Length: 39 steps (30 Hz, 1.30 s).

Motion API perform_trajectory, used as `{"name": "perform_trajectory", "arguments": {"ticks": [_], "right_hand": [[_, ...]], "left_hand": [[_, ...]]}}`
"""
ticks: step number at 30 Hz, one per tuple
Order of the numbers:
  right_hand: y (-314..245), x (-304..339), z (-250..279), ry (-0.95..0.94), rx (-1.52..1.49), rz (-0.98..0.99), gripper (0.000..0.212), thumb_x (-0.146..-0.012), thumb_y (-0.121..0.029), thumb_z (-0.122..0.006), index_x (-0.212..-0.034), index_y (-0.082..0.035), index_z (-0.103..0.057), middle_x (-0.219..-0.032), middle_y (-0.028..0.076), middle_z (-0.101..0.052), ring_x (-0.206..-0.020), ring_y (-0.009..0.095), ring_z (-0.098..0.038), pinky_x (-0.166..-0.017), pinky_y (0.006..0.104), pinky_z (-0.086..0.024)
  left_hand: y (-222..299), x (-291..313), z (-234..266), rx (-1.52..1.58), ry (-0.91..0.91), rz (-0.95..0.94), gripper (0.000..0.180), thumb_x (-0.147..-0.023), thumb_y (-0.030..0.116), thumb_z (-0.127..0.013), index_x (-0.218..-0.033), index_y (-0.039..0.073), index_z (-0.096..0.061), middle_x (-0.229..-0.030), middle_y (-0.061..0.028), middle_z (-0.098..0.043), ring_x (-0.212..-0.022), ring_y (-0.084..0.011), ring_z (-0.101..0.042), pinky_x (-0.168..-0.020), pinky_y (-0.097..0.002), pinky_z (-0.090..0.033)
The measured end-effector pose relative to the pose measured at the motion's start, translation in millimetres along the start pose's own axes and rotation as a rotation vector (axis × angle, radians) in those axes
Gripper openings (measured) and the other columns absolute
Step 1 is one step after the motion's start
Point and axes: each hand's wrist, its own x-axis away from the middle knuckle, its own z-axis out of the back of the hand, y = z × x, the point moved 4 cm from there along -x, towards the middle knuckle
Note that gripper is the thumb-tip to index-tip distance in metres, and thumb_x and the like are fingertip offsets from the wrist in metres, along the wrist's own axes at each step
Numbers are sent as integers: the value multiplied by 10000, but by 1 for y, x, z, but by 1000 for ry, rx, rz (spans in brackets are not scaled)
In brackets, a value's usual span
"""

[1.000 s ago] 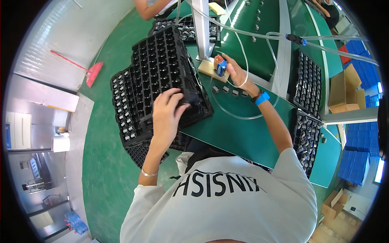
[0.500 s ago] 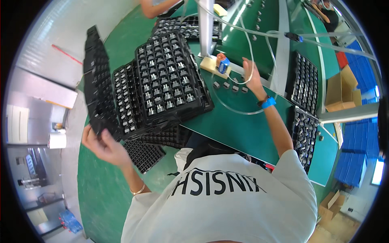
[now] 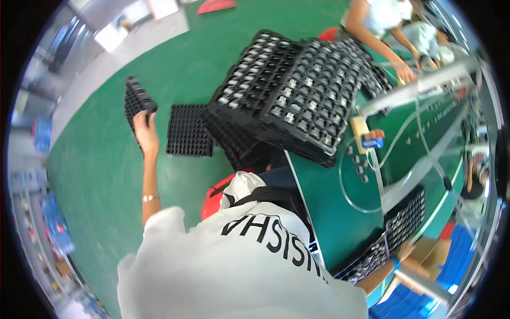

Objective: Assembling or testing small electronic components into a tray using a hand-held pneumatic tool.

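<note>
White fabric of the wearer's lettered shirt (image 3: pixel 239 266) filled the foreground, with a red seat (image 3: pixel 211 204) partly showing beyond its left side. To the right ran a green table (image 3: pixel 340 207). The two hands were well apart. The right hand (image 3: pixel 407 250) was near a loaded black tray (image 3: pixel 406 219) and an open cardboard box (image 3: pixel 434 250); whether it gripped or touched anything, I could not tell. The left hand (image 3: pixel 145 132), stretched over the green floor (image 3: pixel 101 170), was clamped on the lower end of a black gridded tray (image 3: pixel 137 101), which was tipped steeply on edge. Just right of that tray, a square-celled black tray (image 3: pixel 188 130) lay on the floor. Farther right, stacked black trays (image 3: pixel 313 95) at the table's end carried rows of small metal parts. Beside them on the table were a pale yellow block (image 3: pixel 360 127), a blue-and-orange item (image 3: pixel 373 141) and a few loose metal pieces (image 3: pixel 358 164). Beyond, a co-worker (image 3: pixel 366 24) reached toward the table, and a red dustpan (image 3: pixel 215 6) lay on the floor.
</note>
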Motion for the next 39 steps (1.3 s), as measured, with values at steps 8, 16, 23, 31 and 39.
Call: {"name": "perform_trajectory", "arguments": {"ticks": [8, 16, 23, 31, 39], "right_hand": [[44, 12, -87, -1054, -1084, -677, 772, -821, -594, -450, -1219, 67, -445, -1182, 118, -532, -1023, 237, -521, -913, 328, -392], [52, -22, -54, -983, -854, -540, 770, -774, -583, -542, -1204, 50, -455, -1124, 142, -541, -914, 270, -570, -823, 380, -466], [71, -26, -41, -1080, -988, -647, 505, -888, -401, -467, -1171, 17, -494, -1098, 111, -575, -918, 253, -585, -810, 347, -471], [-6, 8, 36, -1138, -1032, -490, 424, -890, -348, -475, -1100, 11, -558, -1087, 93, -585, -950, 212, -574, -802, 319, -465], [70, 10, 7, -1047, -1260, -456, 420, -875, -201, -435, -1260, -32, -441, -1169, 134, -535, -1036, 245, -521, -920, 348, -398]], "left_hand": [[-94, 121, -62, -56, -256, 293, 189, -819, 149, -571, -968, 40, -531, -1045, -115, -514, -927, -328, -535, -766, -393, -443], [-26, 148, -116, 142, -253, 248, 190, -774, 101, -598, -934, 24, -530, -1045, -121, -509, -917, -335, -535, -752, -392, -448], [37, 184, -197, 141, -535, 24, 252, -730, 116, -612, -963, 62, -531, -1086, -78, -504, -1018, -283, -483, -841, -414, -383], [52, 249, -273, 59, -993, -38, 457, -680, 190, -680, -1096, 98, -514, -1208, -90, -459, -1177, -282, -384, -960, -454, -329], [141, 244, -212, -59, -1742, -506, 175, -779, 211, -519, -864, 115, -639, -877, -164, -625, -781, -323, -619, -688, -420, -492]]}}
